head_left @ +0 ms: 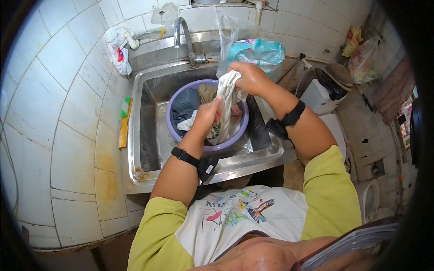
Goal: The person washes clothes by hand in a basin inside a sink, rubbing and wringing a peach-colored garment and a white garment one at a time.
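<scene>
A purple plastic basin [170,118] sits in the metal sink [151,156], holding several wet garments, among them a dark blue-grey cloth [186,108], a brown cloth [207,93] and a pinkish one. Above the basin a white garment [226,97] hangs stretched and bunched between my hands, its lower end down in the basin. My right hand [247,79] grips its upper end, raised near the basin's far right rim. Lower and to the left, my left hand [209,115] is closed round the same garment. The fingertips of both hands are partly hidden by cloth.
A curved faucet [184,38] rises behind the basin. On the left ledge leans a yellow-handled brush [125,122]. A turquoise plastic package [260,52] stands at the sink's back right; a white bag [118,47] hangs on the wall. Shoes [332,83] rest on a white container at right.
</scene>
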Motion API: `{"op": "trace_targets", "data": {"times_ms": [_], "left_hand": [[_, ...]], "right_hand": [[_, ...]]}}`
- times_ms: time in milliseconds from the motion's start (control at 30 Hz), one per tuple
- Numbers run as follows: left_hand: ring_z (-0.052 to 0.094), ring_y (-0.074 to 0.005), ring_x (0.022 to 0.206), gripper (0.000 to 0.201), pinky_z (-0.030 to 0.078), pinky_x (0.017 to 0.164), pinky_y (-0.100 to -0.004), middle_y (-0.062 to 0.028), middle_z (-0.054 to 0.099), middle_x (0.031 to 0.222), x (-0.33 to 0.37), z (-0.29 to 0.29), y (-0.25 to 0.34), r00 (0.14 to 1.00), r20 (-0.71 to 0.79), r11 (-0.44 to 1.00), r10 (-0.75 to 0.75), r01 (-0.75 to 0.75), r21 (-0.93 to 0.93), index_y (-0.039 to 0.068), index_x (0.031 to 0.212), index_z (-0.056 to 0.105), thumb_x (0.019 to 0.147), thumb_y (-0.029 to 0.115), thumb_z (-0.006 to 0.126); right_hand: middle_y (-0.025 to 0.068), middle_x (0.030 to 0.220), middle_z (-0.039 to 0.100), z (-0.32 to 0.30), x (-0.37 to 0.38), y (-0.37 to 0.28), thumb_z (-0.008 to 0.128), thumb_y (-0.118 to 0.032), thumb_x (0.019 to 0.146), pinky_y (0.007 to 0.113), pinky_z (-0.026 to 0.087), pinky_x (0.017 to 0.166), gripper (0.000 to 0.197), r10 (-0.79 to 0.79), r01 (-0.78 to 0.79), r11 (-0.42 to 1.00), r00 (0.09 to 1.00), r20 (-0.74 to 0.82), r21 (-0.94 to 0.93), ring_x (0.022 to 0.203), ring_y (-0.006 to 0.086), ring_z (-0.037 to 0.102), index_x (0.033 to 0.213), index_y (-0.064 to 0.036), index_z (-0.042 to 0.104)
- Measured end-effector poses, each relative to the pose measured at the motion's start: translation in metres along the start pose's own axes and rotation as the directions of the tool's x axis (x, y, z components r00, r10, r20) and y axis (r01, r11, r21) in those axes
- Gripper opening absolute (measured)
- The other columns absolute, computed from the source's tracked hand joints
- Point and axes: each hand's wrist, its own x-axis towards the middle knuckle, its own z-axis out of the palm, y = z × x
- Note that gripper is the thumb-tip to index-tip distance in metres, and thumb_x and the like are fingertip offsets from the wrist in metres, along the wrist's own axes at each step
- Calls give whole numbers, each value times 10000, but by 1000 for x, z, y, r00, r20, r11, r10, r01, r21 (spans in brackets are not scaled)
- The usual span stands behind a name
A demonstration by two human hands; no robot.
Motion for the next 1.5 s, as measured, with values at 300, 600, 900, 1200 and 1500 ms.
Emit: {"op": "trace_targets", "data": {"times_ms": [300,600,900,1200,1500], "left_hand": [[106,-305,1375,1015,52,1093,-429,-211,181,1462,-19,10,23,994,29,910,103,-83,-406,-48,1383,232,792,772,137],[512,-222,1078,376,346,936,-339,-127,563,1174,-19,-16,25,472,-450,650,758,-608,457,29,1199,513,941,278,399],[395,-324,1157,606,314,960,-473,-106,451,1207,1,-26,-4,619,-627,835,472,-86,544,135,1191,453,623,80,656],[395,-259,1223,582,339,968,-458,-112,449,1285,3,-25,-7,876,-384,646,293,114,755,146,1131,582,599,291,770],[585,-151,735,135,461,682,-275,-102,651,855,-6,-60,15,496,-798,871,343,-487,71,-1,809,521,698,-17,596]], "right_hand": [[40,748,540,-15,18,-4,517,29,719,256,412,627,233,-28,48,991,987,-160,123,717,111,513,939,-48,505],[113,709,564,-50,42,2,503,30,730,307,441,606,239,-42,138,962,928,-371,236,660,177,550,950,-59,529],[30,792,537,6,24,30,515,54,726,257,413,669,239,140,-81,920,982,-127,383,760,113,509,941,-51,509],[-16,827,544,-27,11,31,588,19,720,221,423,661,228,170,-190,665,980,102,722,757,79,540,909,-91,522],[1,785,546,-13,12,70,705,-10,581,266,431,601,320,151,-180,957,979,139,228,726,105,502,840,-63,526]]}}
